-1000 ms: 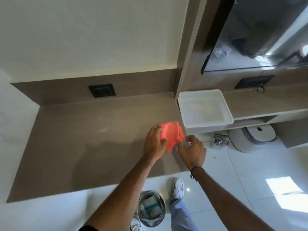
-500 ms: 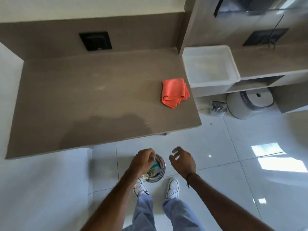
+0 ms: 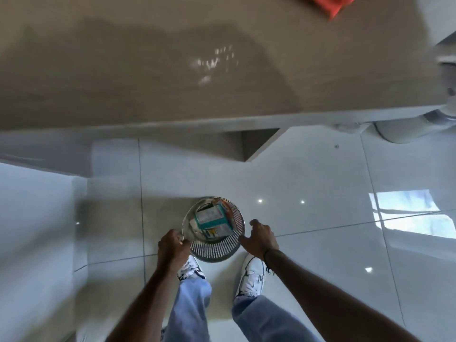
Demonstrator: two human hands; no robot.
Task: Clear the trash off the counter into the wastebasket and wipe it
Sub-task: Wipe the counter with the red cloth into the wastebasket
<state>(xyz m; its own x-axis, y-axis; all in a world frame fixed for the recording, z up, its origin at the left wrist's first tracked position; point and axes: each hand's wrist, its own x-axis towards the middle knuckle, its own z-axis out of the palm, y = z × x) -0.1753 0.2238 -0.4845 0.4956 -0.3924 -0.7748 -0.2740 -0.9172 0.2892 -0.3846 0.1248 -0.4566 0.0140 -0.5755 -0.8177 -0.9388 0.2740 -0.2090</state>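
A round metal mesh wastebasket [image 3: 214,250] stands on the white floor between my feet, with a teal and white carton [image 3: 212,222] and other trash inside. My left hand [image 3: 172,249] is closed on the basket's left rim. My right hand [image 3: 259,239] is at the right rim with fingers spread, touching or nearly touching it. The brown counter [image 3: 148,70] fills the top of the view, bare apart from a wet sheen. A corner of the orange cloth [image 3: 333,4] lies at the counter's far right edge of the view.
Glossy white floor tiles [image 3: 320,193] spread to the right, with a bright window reflection [image 3: 409,213]. A white round appliance [image 3: 414,127] sits on the floor under the counter's right end. My white shoes [image 3: 251,277] flank the basket.
Both hands left the orange cloth on the counter and dropped down to the wastebasket; the left hand has closed on its rim. My head tilted down toward the floor.
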